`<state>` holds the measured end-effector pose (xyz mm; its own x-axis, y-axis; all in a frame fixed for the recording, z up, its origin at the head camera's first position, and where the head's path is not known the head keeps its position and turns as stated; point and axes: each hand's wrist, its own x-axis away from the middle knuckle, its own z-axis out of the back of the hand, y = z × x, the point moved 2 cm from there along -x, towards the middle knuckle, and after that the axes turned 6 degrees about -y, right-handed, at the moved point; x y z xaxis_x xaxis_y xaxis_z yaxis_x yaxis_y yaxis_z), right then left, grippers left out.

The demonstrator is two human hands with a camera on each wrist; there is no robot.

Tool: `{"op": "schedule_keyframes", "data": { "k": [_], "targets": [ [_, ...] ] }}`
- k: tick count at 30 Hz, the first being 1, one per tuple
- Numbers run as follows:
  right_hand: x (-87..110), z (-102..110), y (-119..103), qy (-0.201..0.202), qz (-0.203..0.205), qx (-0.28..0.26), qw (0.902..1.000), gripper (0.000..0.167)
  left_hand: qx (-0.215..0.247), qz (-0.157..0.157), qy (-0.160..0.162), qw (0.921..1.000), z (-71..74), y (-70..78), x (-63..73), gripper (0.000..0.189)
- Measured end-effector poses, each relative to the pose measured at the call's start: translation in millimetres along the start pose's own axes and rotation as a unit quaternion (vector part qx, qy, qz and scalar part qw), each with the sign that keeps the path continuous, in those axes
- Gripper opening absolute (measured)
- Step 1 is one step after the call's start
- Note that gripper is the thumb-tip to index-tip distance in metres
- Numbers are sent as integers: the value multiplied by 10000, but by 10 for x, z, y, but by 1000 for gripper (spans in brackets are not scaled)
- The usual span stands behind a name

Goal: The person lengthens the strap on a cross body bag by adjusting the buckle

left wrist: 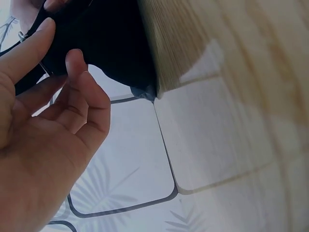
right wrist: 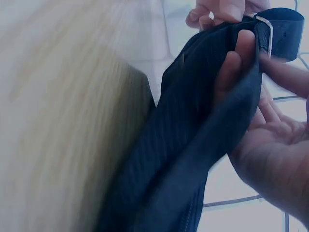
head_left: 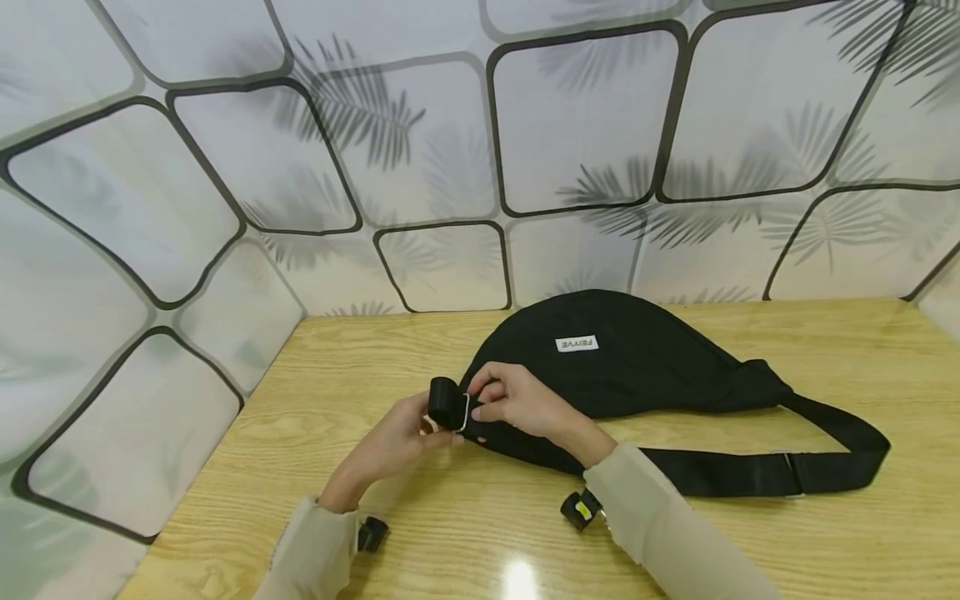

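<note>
Head view, black bag (head_left: 637,367), white label (head_left: 577,344), upside-down lettering reading "FEIYVE"

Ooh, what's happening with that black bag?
Someone is working on the strap of a black bag on the wooden table. Their left hand holds the curled strap near a metal buckle; their right hand pinches beside it. Another strap lies bent round at the bag's other end.

Pale walls (head_left: 577,108), patterned with rounded dark and grey outlines (head_left: 496,125) and grey palm leaves (head_left: 371,112), rise behind and to the left of a yellowish wood-grain table (head_left: 255,475), where a white glare (head_left: 519,577) shines at the near side.
</note>
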<state>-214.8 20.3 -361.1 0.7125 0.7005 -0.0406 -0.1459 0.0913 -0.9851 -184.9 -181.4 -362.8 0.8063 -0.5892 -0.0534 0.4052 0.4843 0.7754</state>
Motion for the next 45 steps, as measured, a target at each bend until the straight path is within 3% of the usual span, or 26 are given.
{"op": "schedule_keyframes", "data": {
  "k": [4,7,12,15,28,34,45],
  "targets": [
    [17,8,-45,-307,-40,278,9991,42,-30,68,63,10000,9,5,-2,15],
    [23,-9,-66,-321,19,794,9963,52,-115,76,87,9999,12,11,-4,14],
    [25,-87,-98,-41,235,1830,9828,56,-274,36,125,9995,19,17,-10,12],
    [23,-140,-102,77,376,2068,9776,53,-293,85,107,9995,21,20,-7,9],
    [33,-167,-146,403,607,2522,9649,46,-408,169,-9,9990,10,14,-9,12],
    [58,-137,-143,395,628,2575,9634,47,-313,-17,-106,9995,14,16,-1,18],
    [84,-146,-95,449,598,2494,9655,45,-281,-90,-244,9993,11,2,-5,19]
  ]
}}
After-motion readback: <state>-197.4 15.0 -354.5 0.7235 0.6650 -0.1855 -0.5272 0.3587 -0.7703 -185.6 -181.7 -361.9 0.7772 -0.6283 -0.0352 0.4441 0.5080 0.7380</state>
